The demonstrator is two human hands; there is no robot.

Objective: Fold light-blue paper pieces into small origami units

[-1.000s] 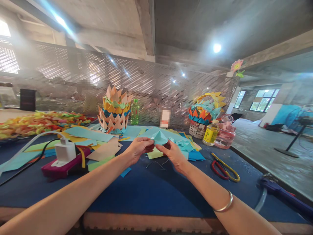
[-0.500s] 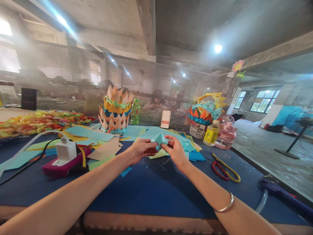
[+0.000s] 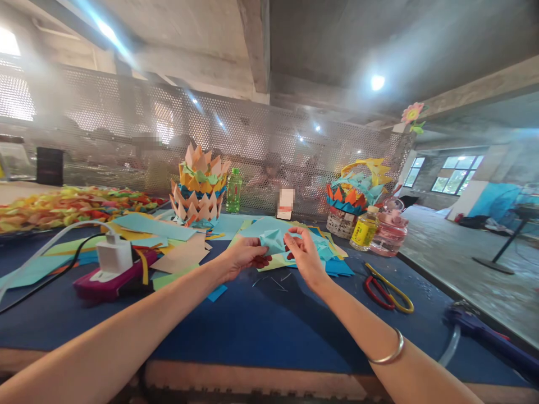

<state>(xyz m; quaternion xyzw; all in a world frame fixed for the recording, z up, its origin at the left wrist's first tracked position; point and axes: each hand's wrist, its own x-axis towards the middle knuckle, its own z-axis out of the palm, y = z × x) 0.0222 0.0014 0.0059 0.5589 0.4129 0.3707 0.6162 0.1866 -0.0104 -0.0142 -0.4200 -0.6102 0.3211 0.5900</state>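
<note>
A light-blue folded paper piece (image 3: 273,242) is held up above the middle of the table, its creased faces turned toward me. My left hand (image 3: 246,255) is closed, pinching the piece at its left side. The fingers of my right hand (image 3: 305,255) are bent in a pinch at its right edge. Underneath and behind lie light-blue and yellow-green paper sheets (image 3: 255,225), with more folded light-blue pieces (image 3: 323,250) just right of my right hand. A few thin strips (image 3: 275,283) are on the dark blue table top (image 3: 252,336) below my hands.
At left are a purple power strip (image 3: 99,287) with a white charger (image 3: 113,258) and a heap of colourful folded paper (image 3: 71,209). Behind stand a layered paper-petal model (image 3: 197,191) and green bottle (image 3: 234,192). Scissors (image 3: 385,289), a yellow-labelled bottle (image 3: 364,230) and a glue gun (image 3: 471,322) lie right.
The folded paper has turned in my left hand, showing a flatter, creased face. My right fingers have shifted from its front to its right edge.
</note>
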